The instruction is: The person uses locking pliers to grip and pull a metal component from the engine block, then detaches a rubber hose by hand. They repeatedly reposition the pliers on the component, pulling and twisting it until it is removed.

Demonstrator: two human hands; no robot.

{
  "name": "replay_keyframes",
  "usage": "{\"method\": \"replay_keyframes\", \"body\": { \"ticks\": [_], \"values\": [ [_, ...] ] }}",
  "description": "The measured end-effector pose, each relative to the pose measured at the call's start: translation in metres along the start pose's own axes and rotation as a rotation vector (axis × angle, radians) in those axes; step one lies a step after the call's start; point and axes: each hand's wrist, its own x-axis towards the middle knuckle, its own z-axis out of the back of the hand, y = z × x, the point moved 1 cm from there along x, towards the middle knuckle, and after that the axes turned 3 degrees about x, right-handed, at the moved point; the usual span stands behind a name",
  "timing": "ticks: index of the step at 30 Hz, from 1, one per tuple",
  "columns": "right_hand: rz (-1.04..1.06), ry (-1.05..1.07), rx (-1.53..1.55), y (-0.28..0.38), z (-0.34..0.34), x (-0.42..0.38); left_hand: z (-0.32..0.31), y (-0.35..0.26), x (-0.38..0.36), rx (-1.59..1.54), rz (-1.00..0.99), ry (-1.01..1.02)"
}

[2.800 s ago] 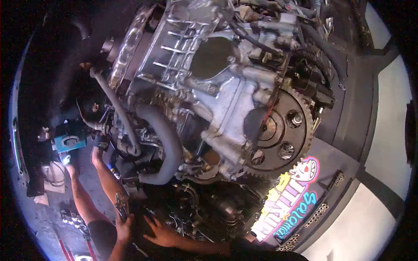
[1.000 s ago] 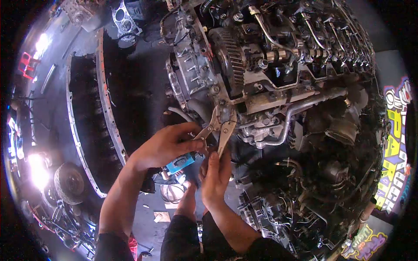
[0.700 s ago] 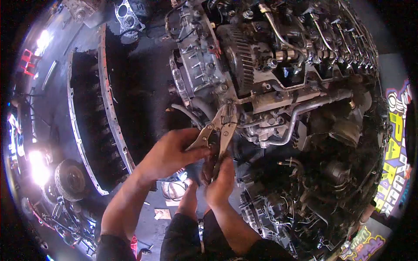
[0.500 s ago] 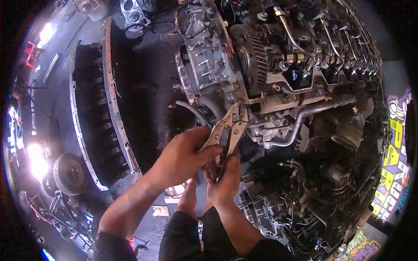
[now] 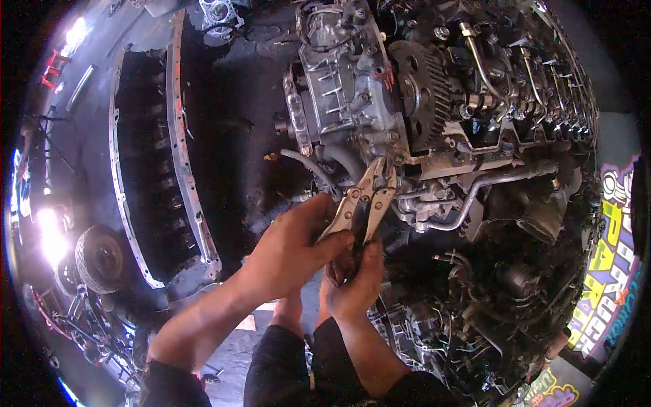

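Note:
Locking pliers (image 5: 366, 201) with pale metal jaws point up at the corner of a large engine (image 5: 359, 88). My left hand (image 5: 291, 244) is closed on the left handle, its thumb along the metal. Around the lower right part of the pliers, my right hand (image 5: 356, 281) is wrapped. The jaw tips reach the engine's edge, near a dark hose (image 5: 342, 161); whether they are clamped on something I cannot tell. A toothed gear (image 5: 427, 95) sits in the engine above and right of the jaws.
A long metal frame (image 5: 184, 163) lies at the left. A wheel (image 5: 100, 259) stands at the lower left. A bent metal pipe (image 5: 468, 203) runs to the right of the pliers. More engine parts (image 5: 522, 281) fill the lower right, beside a painted sign (image 5: 603, 264).
The view has shifted, so the engine appears slightly farther right. Both hands remain on the pliers, whose jaws are still at the engine's corner.

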Motion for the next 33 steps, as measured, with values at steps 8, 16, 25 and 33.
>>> {"method": "replay_keyframes", "body": {
  "ticks": [8, 16, 25, 33],
  "values": [
    [-0.003, -0.041, 0.074, 0.005, -0.006, -0.002, 0.007, 0.014, -0.004, -0.160, -0.076, -0.021],
    [0.666, 0.030, -0.695, 0.002, -0.002, -0.009, 0.042, 0.000, -0.013, 0.124, 0.129, 0.297],
    [0.025, 0.287, -0.288, -0.032, 0.011, -0.040, 0.025, 0.029, -0.045, -0.269, 0.261, 0.137],
    [0.527, 0.042, -0.544, -0.032, 0.010, -0.041, -0.029, 0.067, -0.054, -0.211, 0.092, -0.042]
  ]
}}
